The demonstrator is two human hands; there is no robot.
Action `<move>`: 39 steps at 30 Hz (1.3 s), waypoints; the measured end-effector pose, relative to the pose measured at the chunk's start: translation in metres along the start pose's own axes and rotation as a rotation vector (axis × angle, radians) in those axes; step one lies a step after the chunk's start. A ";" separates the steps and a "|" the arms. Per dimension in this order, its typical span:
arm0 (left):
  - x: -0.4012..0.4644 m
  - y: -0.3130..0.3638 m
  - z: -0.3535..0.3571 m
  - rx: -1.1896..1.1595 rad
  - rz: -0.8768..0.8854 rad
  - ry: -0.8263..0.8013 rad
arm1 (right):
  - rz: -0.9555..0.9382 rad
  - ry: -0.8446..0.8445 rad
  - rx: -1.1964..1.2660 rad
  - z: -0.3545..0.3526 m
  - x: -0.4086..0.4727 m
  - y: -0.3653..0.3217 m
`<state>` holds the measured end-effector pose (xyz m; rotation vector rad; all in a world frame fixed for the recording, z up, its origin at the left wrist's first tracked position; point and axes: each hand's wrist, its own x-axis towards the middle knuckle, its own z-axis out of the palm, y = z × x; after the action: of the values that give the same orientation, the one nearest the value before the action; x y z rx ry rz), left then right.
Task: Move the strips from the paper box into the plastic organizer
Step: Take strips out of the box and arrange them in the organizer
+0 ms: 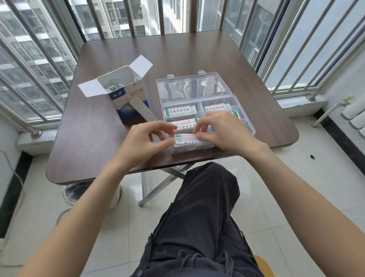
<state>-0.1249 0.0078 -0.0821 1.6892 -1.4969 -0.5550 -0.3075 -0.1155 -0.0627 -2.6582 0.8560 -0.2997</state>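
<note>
Your left hand (145,139) and right hand (221,132) pinch a stack of strips (186,140) in the plastic organizer (248,123) at the table's (94,142) near edge. The paper box (129,98) stands open toward the left edge.

Dark brown table (106,141); blue-and-white paper box (132,103); clear plastic organizer (245,123)

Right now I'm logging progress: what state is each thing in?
paper box: upright, flaps open, strips inside.
plastic organizer: lid open, compartments hold strips.
stack of strips: in the near-left compartment, pinched at both ends.
left hand: pinching the stack.
right hand: pinching the stack.
</note>
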 end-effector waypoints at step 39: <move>0.011 0.016 0.012 0.530 0.239 0.023 | 0.107 -0.024 -0.223 -0.017 -0.004 -0.008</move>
<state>-0.1411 -0.0061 -0.0746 1.8502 -1.9099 -0.0027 -0.3116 -0.1112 -0.0440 -2.7981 1.0767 -0.1539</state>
